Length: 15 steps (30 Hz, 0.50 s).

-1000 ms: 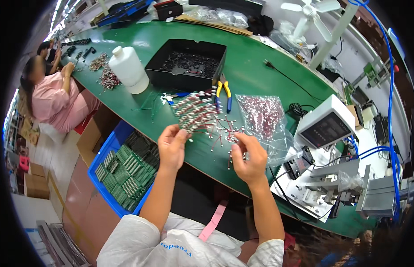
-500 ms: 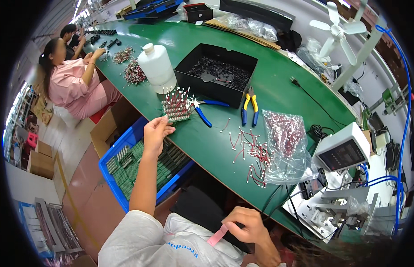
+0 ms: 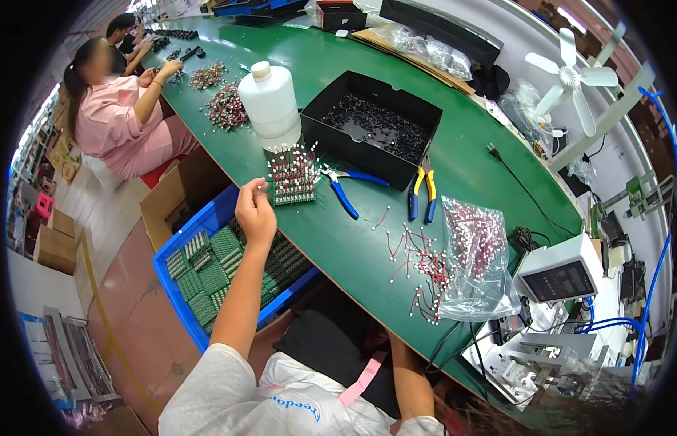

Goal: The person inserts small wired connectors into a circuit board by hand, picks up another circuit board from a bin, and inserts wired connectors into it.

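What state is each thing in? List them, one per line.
Wired board, wires sticking up
Left hand, fingers curled, at the board's edge
Right hand, hidden from view
Blue-handled cutters, handles spread open
Yellow-and-blue pliers, handles apart
White bottle, upright
Black box, open-topped, holding black bits
Clear bag, holding red wires
Blue crate, open, green boards inside
Black plug, unplugged
White fan, blades unblurred

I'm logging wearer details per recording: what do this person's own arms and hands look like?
Short light grey T-shirt sleeves leave the visible forearms bare. The left hand is ungloved, with no watch or bracelet visible. The right hand is out of sight.
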{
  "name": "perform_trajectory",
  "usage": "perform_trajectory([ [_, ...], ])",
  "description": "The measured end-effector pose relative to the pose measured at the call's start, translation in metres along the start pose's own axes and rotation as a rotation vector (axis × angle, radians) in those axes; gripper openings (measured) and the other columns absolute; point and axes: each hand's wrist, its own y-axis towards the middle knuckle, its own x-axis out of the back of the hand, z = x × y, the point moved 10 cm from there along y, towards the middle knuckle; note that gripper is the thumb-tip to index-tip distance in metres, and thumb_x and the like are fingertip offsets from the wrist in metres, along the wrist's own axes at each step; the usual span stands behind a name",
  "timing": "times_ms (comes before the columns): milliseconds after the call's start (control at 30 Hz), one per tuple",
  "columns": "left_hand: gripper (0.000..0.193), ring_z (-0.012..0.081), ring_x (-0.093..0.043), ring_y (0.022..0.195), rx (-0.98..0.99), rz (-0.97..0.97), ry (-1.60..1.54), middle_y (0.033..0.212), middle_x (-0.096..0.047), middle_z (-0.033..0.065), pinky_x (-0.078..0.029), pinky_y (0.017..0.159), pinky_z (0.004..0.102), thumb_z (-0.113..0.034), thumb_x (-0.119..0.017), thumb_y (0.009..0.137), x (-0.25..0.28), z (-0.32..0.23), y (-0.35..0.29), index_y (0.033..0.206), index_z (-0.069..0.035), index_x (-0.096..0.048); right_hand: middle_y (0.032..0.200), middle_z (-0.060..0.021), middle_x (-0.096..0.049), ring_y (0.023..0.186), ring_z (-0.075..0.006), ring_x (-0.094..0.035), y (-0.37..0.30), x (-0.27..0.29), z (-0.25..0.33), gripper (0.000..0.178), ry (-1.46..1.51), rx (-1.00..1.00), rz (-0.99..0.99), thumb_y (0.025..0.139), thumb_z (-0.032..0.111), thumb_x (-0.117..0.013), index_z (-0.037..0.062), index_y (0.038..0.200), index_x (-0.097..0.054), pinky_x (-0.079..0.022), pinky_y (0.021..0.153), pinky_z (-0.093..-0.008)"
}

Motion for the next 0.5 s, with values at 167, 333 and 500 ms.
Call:
perform_trajectory([
  [167, 0.041, 0.0181, -0.058, 0.087, -0.121, -0.087, -0.005, 0.098, -0.063, 0.0092, -0.046, 0.078, 0.0268, 0.010, -0.038, 0.076, 0.008, -0.004, -0.001, 0.112, -0.001, -0.055, 0.148, -0.0103, -0.035, 0.132, -0.0326, -0.038, 0.024, 0.015, -0.012, 0.057, 0.440, 0.152, 0.067, 0.099, 0.048, -0.029, 0.0155, 0.146, -0.029, -0.028, 0.111, -0.0497],
  [333, 0.048, 0.0189, -0.057, 0.091, -0.103, -0.091, -0.040, 0.101, -0.062, 0.0106, -0.045, 0.082, 0.0279, 0.012, -0.036, 0.072, 0.010, 0.002, -0.005, 0.115, -0.002, -0.053, 0.147, -0.0095, -0.037, 0.131, -0.0298, -0.040, 0.029, -0.049, -0.018, 0.055, 0.602, 0.112, 0.056, 0.099, 0.046, -0.029, 0.0158, 0.145, -0.031, -0.029, 0.111, -0.0462],
  [500, 0.048, 0.0215, -0.059, 0.092, -0.052, -0.077, -0.092, 0.101, -0.063, 0.0122, -0.046, 0.084, 0.0303, 0.012, -0.036, 0.072, 0.002, 0.001, -0.004, 0.115, -0.002, -0.053, 0.145, -0.0086, -0.040, 0.130, -0.0271, -0.041, 0.033, -0.125, -0.009, 0.054, 0.734, 0.129, 0.049, 0.099, 0.044, -0.029, 0.0162, 0.144, -0.034, -0.030, 0.112, -0.0426],
])
